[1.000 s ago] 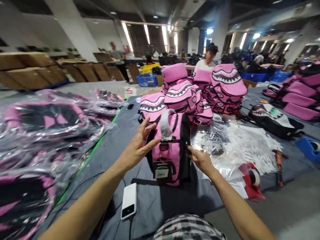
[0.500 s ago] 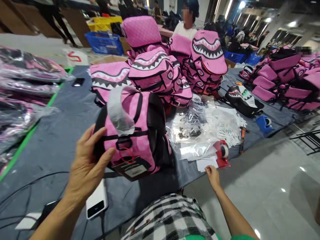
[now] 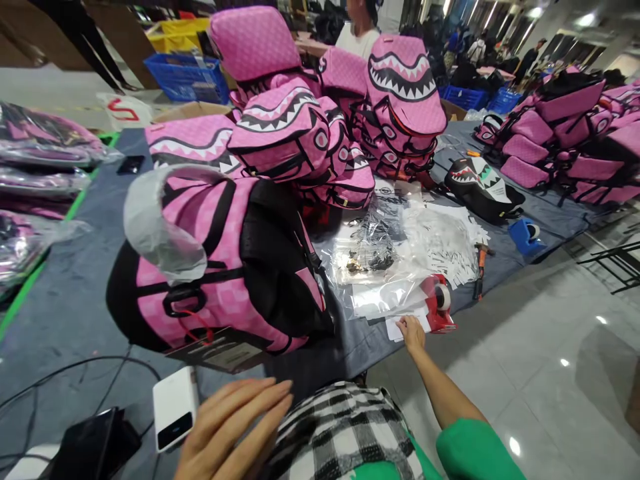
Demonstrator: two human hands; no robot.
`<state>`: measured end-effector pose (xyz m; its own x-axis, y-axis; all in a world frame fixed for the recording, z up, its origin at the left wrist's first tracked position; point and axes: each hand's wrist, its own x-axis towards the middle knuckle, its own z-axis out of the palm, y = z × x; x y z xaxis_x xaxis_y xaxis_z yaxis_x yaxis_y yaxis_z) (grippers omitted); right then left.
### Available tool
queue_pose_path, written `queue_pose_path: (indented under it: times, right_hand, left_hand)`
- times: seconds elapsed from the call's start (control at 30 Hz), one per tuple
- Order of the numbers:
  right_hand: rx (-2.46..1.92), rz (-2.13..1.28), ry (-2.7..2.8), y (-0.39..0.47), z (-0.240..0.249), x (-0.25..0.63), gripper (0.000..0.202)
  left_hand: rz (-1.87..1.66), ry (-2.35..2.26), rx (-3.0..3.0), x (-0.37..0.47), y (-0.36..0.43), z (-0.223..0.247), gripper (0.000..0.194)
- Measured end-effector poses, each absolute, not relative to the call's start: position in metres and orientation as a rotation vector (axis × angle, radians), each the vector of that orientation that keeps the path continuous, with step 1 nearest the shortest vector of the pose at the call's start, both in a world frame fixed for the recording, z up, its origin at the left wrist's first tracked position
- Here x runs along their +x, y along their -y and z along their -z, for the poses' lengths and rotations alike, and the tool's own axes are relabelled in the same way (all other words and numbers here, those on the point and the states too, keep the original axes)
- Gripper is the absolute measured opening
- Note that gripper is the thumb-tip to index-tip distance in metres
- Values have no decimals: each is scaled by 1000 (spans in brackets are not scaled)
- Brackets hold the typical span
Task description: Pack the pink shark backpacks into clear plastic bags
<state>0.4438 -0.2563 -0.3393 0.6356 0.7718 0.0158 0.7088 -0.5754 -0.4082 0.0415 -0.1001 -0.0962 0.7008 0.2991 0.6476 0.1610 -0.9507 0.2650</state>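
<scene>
A pink checkered backpack (image 3: 215, 260) with black panels lies on the near left of the table. Whitish wrapping (image 3: 145, 220) covers its curved handle, and a dark hang tag (image 3: 227, 350) is tied on with red string. My left hand (image 3: 235, 430) is off the bag, just in front of it, empty, with fingers stretched out. At the table's front edge my right hand (image 3: 413, 332) has its fingers together on a small white card (image 3: 396, 329), partly covering it. The red tape dispenser (image 3: 441, 305) stands right beside that hand.
Pink shark-mouth backpacks (image 3: 280, 127) are piled behind. Clear plastic bags (image 3: 367, 257) and white tags (image 3: 450, 247) lie mid-table, near an orange-handled tool (image 3: 480, 267) and blue tape dispenser (image 3: 526, 237). A power bank (image 3: 175, 407) and cables lie front left. A person (image 3: 357, 33) stands beyond.
My left hand has let go of the backpack and moved down towards me. The bag now sits nearer and further left in view. My right hand has stayed by the white cards.
</scene>
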Motion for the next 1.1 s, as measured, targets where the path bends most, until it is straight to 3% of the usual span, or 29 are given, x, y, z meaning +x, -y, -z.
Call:
queue_pose_path:
  times: [0.07,0.33,0.43,0.53,0.57,0.63,0.73,0.8,0.93,1.1]
  right_hand:
    - [-2481,-213,1248,251,330,445,26]
    - [-2376,-258,1492,230,250,449,14]
    - [-2305,-307,1559,222,211,428,13]
    - [-2132,-492,1583,214,172,396,16]
    - [-2045,-605,1540,212,158,387,17]
    - [-1881,-865,1341,211,134,375,21]
    - [-1716,-1146,1005,213,111,373,51]
    - [-1606,-1224,844,215,107,371,60]
    - [-1492,-1140,618,209,116,349,50]
    - [-1562,-1013,717,193,111,322,47]
  left_hand:
    - [-997,-175,2675,68,101,94,27]
    - [-74,-203,2215,124,91,116,26]
    - [-146,-190,2104,156,91,139,36]
    - [-289,-254,1894,191,97,156,75]
    - [-302,-290,1795,199,100,159,77]
    - [-275,-366,1577,207,104,160,61]
    - [-266,-465,1335,195,103,152,38]
    - [-312,-527,1241,179,99,146,42]
    - [-368,-622,1163,155,93,139,58]
    - [-473,-653,1183,144,93,128,60]
